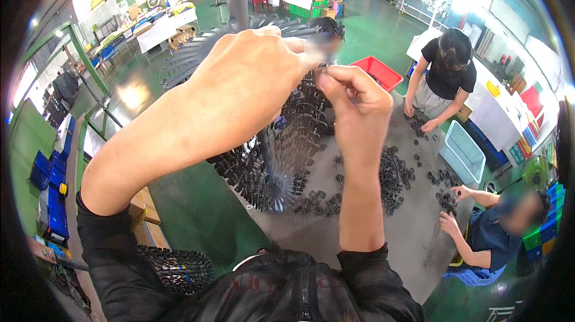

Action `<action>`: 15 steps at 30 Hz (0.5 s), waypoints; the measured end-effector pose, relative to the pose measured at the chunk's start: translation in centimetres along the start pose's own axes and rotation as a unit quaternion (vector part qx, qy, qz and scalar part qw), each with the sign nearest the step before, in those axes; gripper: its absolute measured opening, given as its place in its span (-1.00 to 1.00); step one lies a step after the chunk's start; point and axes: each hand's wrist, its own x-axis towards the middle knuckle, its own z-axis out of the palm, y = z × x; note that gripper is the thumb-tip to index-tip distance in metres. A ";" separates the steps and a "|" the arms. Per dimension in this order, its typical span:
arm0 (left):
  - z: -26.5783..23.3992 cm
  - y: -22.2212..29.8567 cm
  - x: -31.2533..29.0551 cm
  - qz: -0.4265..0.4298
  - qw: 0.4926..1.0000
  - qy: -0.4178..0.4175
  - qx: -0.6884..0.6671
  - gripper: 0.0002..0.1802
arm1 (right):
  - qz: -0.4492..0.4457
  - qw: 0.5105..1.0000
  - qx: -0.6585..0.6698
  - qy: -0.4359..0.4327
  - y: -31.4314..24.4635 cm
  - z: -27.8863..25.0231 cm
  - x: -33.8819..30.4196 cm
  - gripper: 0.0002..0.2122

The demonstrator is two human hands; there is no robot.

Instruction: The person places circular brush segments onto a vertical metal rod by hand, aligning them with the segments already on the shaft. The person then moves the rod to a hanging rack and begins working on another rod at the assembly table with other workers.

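Rack of black clips (300, 123) sits below both hands, rows running toward the wearer; left hand (254, 61) overlaps it, grip hidden, can't tell; right hand (361, 91), rightward, pinches closed, contents unclear.

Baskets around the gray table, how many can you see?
2: red basket just beyond the right hand, light blue basket between the two co-workers at right; others may be hidden.

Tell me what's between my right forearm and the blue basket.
In the head view, a heap of small black parts, then scattered ones on the grey table toward the blue basket.
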 end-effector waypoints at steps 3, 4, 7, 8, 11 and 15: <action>-0.4 0.1 -0.1 -0.011 1.000 0.020 -0.016 -0.47 | 0.052 0.998 0.042 -0.004 0.2 -3.2 -0.2 -0.95; -0.4 -0.3 -0.1 -0.004 0.999 0.032 -0.018 -0.46 | 0.050 0.996 0.071 0.017 1.1 -4.8 -0.2 -0.95; 0.2 -2.1 -0.3 0.024 0.998 0.035 -0.040 -0.45 | 0.057 0.993 -0.104 0.018 3.5 -9.6 0.5 -0.88; 0.3 -2.4 -0.7 0.021 0.997 0.035 -0.063 -0.45 | 0.081 0.965 -0.246 0.025 3.5 -10.5 1.0 -0.85; 0.2 -2.6 -1.1 0.020 0.993 0.034 -0.108 -0.44 | -0.054 0.827 -0.553 0.082 4.6 -11.0 1.8 -0.82; -0.3 -2.0 -1.1 0.017 0.994 0.019 -0.103 -0.41 | -0.043 0.977 -0.208 0.038 2.0 -4.6 0.7 -0.81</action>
